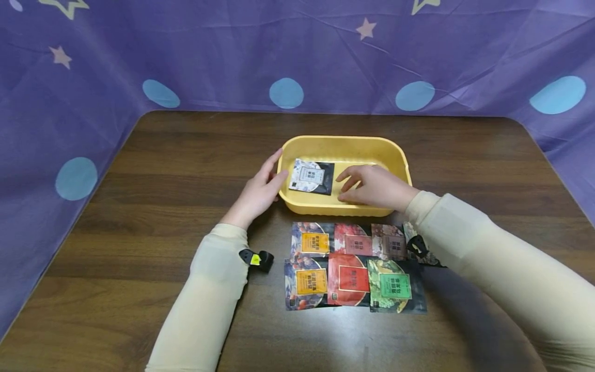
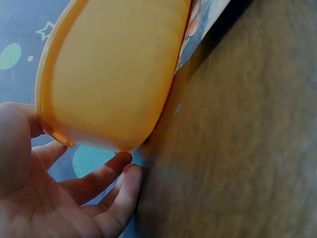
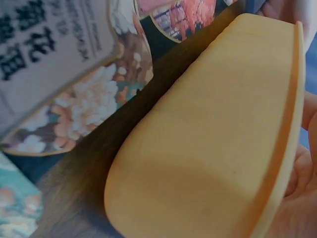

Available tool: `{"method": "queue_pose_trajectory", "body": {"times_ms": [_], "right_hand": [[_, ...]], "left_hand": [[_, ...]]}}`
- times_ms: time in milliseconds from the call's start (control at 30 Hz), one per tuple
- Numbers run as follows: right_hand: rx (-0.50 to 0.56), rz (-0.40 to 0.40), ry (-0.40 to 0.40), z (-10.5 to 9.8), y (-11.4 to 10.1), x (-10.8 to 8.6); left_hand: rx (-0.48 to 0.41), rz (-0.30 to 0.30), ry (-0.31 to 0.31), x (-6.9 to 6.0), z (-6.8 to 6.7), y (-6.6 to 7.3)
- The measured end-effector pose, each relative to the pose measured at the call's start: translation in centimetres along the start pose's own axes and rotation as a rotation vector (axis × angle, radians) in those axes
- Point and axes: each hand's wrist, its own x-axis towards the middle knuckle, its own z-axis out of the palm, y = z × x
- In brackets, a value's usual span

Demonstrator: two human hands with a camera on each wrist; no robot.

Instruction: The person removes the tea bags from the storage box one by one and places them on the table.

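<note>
A yellow plastic bin (image 1: 344, 211) stands on the table. My left hand (image 1: 256, 195) holds its left end, thumb over the rim and fingers along the outside; the left wrist view shows fingertips (image 2: 124, 157) against the bin wall (image 2: 114, 74). Inside the bin, at the left, lies a white and black tea sachet (image 1: 310, 176). My right hand (image 1: 372, 186) is inside the bin, right of that sachet, its fingers loosely bent with nothing visible between them. From the right wrist, the bin's side (image 3: 208, 129) hides part of that hand (image 3: 297, 198).
Two rows of tea sachets lie in front of the bin: orange-labelled (image 1: 311, 283), red (image 1: 348, 279) and green (image 1: 396, 287) nearest me; behind them orange-labelled (image 1: 313, 242), pink-red (image 1: 355, 242) and brown (image 1: 392, 243), plus one partly under the right sleeve. A purple curtain (image 1: 223, 57) hangs behind the table.
</note>
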Motion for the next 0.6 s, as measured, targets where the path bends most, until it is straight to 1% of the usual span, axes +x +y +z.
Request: {"method": "queue_pose_trajectory", "body": {"times_ms": [200,433,600], "right_hand": [[-0.012,0.038,-0.006,0.3,-0.1,1.3],[-0.054,0.084,0.020,0.7,-0.4,2.4],[-0.099,0.086,0.029,1.0,-0.7,3.3]], "left_hand": [[-0.002,0.003,-0.004,-0.1,0.1,0.1],[-0.013,-0.001,-0.015,-0.1,0.2,0.0],[-0.013,0.001,-0.010,-0.2,0.2,0.0]]}}
